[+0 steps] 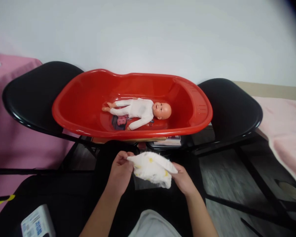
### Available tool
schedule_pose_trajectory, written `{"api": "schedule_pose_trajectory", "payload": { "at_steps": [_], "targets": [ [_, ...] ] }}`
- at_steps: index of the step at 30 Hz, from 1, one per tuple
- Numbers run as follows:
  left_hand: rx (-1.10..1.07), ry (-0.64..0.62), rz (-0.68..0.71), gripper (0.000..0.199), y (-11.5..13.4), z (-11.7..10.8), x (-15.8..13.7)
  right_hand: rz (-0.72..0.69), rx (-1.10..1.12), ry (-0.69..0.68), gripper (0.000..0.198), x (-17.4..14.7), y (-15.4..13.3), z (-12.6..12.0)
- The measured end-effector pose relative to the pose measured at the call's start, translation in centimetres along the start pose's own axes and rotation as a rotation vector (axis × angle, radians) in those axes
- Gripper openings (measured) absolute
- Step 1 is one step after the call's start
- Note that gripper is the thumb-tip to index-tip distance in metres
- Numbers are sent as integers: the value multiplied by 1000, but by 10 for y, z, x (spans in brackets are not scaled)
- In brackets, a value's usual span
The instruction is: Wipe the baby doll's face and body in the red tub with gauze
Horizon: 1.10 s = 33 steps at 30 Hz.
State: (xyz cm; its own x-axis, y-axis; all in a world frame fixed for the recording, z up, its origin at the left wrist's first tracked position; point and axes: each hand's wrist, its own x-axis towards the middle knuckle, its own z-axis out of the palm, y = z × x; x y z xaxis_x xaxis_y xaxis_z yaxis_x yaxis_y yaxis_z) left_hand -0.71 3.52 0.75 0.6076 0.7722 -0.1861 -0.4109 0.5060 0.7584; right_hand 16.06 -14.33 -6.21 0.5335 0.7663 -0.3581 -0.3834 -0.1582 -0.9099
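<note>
A small white diaper (151, 168) with yellow marks is stretched above my lap between both hands. My left hand (120, 171) pinches its left edge with thumb and fingers closed. At the other end, my right hand (183, 178) grips the right edge, its fingers partly hidden behind the diaper. Beyond my hands a baby doll (141, 108) in white clothing lies on its back in a red baby bathtub (130, 133). Its bald head points right and its bare feet point left.
Black round-topped stools or chairs stand left (39, 95) and right (234, 108) of the tub. Books (169, 141) lie below its near rim. A white box (38, 222) sits at lower left. Pink cloths (12, 131) hang at both sides, with a wall behind.
</note>
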Motion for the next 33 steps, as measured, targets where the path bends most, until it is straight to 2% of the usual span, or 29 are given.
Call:
{"api": "schedule_pose_trajectory", "payload": {
  "at_steps": [3, 5, 6, 9, 11, 13, 16, 18, 20, 22, 25, 30, 33],
  "targets": [
    [-106, -333, -9, 37, 11, -5, -8, -147, 158, 116, 17, -5, -13, 6],
    [-33, -516, -43, 34, 14, -8, -11, -299, 274, 80, 24, -11, -27, 6],
    [34, -554, -51, 30, 13, -9, -12, -383, 314, 28, 29, -15, -34, 5],
    [304, -489, -80, 18, 4, -8, -10, -565, 305, -110, 26, -21, -52, 7],
    [511, -434, -122, 15, -5, -3, -9, -600, 230, -114, 21, -19, -61, 13],
    [719, -410, -113, 33, -17, 2, -9, -574, 137, -75, 23, -15, -70, 23],
    [973, -426, 9, 74, -36, 7, -11, -547, -11, -51, 15, -9, -83, 41],
    [1077, -443, 77, 83, -44, 8, -12, -558, -112, -88, 9, -7, -88, 49],
    [1130, -436, 112, 75, -49, 6, -11, -581, -179, -174, 9, -8, -91, 52],
    [1172, -426, 103, 53, -48, 3, -9, -611, -190, -240, 11, -9, -90, 48],
    [1247, -456, 54, 20, -44, -4, -6, -622, -239, -250, 12, -13, -89, 32],
    [1365, -459, 40, 28, -40, -18, -6, -515, -528, -327, 22, -25, -94, -4],
    [1443, -488, 60, 30, -41, -21, -6, -533, -645, -319, 34, -30, -94, -16]
  ]
}}
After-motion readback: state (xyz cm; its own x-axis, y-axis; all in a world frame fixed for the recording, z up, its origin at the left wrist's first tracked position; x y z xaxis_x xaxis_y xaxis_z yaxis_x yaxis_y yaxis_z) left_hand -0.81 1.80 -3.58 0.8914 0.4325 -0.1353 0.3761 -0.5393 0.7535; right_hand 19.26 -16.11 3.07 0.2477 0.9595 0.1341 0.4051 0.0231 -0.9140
